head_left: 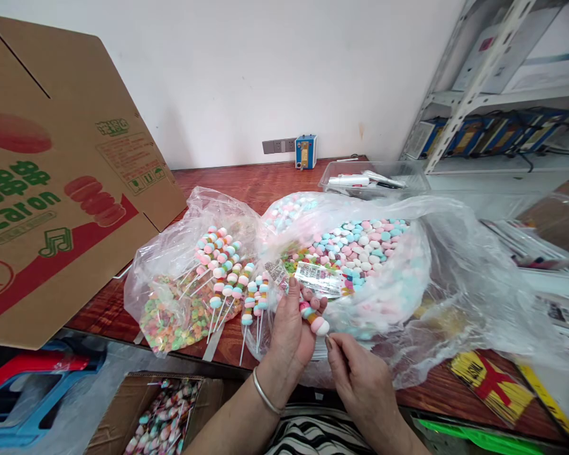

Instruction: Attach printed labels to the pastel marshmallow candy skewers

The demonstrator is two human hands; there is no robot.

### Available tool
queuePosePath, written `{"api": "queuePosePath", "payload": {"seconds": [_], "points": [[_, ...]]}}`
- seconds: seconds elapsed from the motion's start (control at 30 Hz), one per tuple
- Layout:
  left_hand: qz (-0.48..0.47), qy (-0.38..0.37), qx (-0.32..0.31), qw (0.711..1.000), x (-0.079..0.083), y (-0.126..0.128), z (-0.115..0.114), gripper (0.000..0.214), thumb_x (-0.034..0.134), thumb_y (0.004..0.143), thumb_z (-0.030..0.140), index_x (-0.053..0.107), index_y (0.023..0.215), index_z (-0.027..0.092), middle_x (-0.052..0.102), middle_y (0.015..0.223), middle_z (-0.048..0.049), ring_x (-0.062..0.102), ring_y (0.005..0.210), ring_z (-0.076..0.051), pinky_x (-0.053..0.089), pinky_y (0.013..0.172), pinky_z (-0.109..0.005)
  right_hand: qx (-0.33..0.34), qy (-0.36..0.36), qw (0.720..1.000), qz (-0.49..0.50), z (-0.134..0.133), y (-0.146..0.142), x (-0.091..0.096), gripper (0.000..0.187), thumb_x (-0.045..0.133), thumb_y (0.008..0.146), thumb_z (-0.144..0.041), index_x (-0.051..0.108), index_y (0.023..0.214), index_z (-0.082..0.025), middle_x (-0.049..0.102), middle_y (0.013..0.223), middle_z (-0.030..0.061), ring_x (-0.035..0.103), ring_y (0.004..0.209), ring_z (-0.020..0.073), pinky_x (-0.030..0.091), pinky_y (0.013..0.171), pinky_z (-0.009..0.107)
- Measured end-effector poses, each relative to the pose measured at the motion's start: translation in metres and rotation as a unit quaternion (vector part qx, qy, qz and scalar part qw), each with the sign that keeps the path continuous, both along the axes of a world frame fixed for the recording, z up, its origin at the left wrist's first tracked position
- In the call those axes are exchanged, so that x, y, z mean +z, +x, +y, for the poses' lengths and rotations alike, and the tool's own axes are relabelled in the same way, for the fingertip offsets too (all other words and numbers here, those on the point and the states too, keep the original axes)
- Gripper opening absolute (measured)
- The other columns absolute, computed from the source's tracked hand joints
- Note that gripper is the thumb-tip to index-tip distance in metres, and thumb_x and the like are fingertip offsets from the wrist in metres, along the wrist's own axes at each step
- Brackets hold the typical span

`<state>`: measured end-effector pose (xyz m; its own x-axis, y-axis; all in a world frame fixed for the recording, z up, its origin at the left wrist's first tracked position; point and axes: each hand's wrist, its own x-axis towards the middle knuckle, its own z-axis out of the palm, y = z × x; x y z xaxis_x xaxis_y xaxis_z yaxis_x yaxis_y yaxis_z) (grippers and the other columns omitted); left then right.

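My left hand (294, 325), palm up with a bracelet at the wrist, is closed round a candy skewer (314, 318) of pink, white and orange pieces. At its thumb and fingertips is a clear printed wrapper (323, 280); whether the hand grips it too, I cannot tell. My right hand (363, 373) pinches right at the white lower end of that skewer. What lies between its fingertips is hidden, perhaps the stick. Several finished candy skewers (227, 268) lie to the left on a clear bag of fruit-coloured ring candies (171, 316). Behind my hands, a large plastic bag holds pastel candies (360, 249).
A big printed cardboard box (71, 189) stands at the left. Below the table edge, an open carton (118, 404) holds many skewers. A clear tray (374, 174) with tubes, a small blue device (306, 151) and a metal shelf (478, 98) are farther back.
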<state>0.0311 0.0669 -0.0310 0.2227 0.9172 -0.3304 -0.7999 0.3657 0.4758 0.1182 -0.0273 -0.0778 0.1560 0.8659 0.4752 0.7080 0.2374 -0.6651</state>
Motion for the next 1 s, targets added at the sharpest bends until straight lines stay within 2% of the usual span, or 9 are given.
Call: {"api": "queuePosePath", "payload": {"seconds": [0.07,0.13,0.27,0.37,0.43,0.57,0.63,0.77,1.0], "points": [[-0.018,-0.007,-0.029,0.999,-0.001,-0.002,-0.002,0.027,0.070,0.081,0.041,0.058,0.081,0.016,0.052,0.065,0.0036,0.052,0.056,-0.008,0.054,0.073,-0.029,0.020,-0.086,0.988,0.129,0.002,0.000,0.004,0.026,0.047,0.097,-0.036,0.060,0.082,-0.019,0.056,0.061,-0.0014,0.052,0.053,0.0134,0.038,0.052,0.024],[-0.038,-0.010,-0.054,0.998,-0.002,-0.008,-0.001,0.026,0.068,0.082,0.039,0.062,0.093,0.016,0.058,0.075,-0.0001,0.059,0.067,-0.012,0.054,0.076,-0.031,0.049,-0.173,0.938,0.296,0.003,0.001,0.008,0.032,0.050,0.094,-0.047,0.059,0.080,-0.020,0.044,0.055,-0.0057,0.041,0.047,0.0111,0.035,0.047,0.023],[-0.081,0.043,-0.107,0.990,0.000,-0.021,0.001,0.026,0.062,0.083,0.026,0.064,0.105,0.014,0.064,0.091,-0.0064,0.064,0.086,-0.020,0.052,0.088,-0.042,0.138,-0.295,0.728,0.603,0.003,0.002,0.015,0.035,0.055,0.089,-0.053,0.059,0.083,-0.019,0.024,0.052,-0.0128,0.014,0.039,0.0048,0.032,0.041,0.020],[-0.079,0.062,-0.118,0.988,0.001,-0.024,0.001,0.021,0.062,0.083,0.023,0.065,0.102,0.014,0.063,0.086,-0.0045,0.063,0.084,-0.018,0.049,0.095,-0.045,0.175,-0.299,0.660,0.667,0.000,0.000,0.016,0.030,0.060,0.088,-0.047,0.058,0.083,-0.018,0.025,0.053,-0.0135,0.010,0.038,0.0030,0.030,0.040,0.018],[-0.066,0.048,-0.105,0.991,0.002,-0.021,0.000,0.016,0.066,0.083,0.022,0.065,0.096,0.014,0.062,0.082,-0.0025,0.062,0.079,-0.015,0.048,0.098,-0.042,0.168,-0.276,0.699,0.638,-0.002,0.000,0.014,0.029,0.060,0.089,-0.047,0.055,0.081,-0.019,0.026,0.052,-0.0135,0.012,0.038,0.0032,0.030,0.041,0.019],[-0.043,0.012,-0.065,0.997,0.005,-0.011,-0.001,0.013,0.071,0.081,0.021,0.062,0.087,0.015,0.060,0.081,-0.0017,0.061,0.077,-0.012,0.052,0.090,-0.034,0.095,-0.162,0.932,0.309,-0.004,0.002,0.010,0.026,0.051,0.095,-0.037,0.056,0.078,-0.019,0.049,0.057,-0.0046,0.043,0.048,0.0098,0.035,0.049,0.023],[-0.037,0.002,-0.050,0.998,0.007,-0.007,-0.002,0.013,0.071,0.081,0.022,0.061,0.085,0.015,0.060,0.080,-0.0017,0.060,0.075,-0.012,0.054,0.083,-0.030,0.044,-0.037,0.996,0.062,-0.003,0.004,0.008,0.022,0.050,0.095,-0.026,0.060,0.077,-0.018,0.058,0.064,0.0004,0.052,0.058,0.0139,0.036,0.056,0.026],[-0.023,-0.015,-0.031,0.999,0.007,-0.003,-0.002,0.016,0.071,0.082,0.024,0.058,0.083,0.015,0.056,0.077,-0.0005,0.058,0.070,-0.010,0.054,0.071,-0.024,-0.019,0.128,0.965,-0.229,0.002,0.005,0.004,0.014,0.054,0.093,-0.015,0.064,0.083,-0.015,0.057,0.059,0.0006,0.049,0.053,0.0156,0.032,0.057,0.031],[-0.027,0.014,-0.038,0.999,0.000,-0.005,0.000,0.018,0.071,0.082,0.027,0.057,0.085,0.016,0.053,0.073,0.0013,0.056,0.066,-0.010,0.050,0.061,-0.022,-0.039,0.134,0.967,-0.212,0.001,0.008,0.003,0.012,0.054,0.096,-0.019,0.063,0.091,-0.013,0.061,0.061,0.0015,0.054,0.053,0.0150,0.036,0.056,0.029]]}}
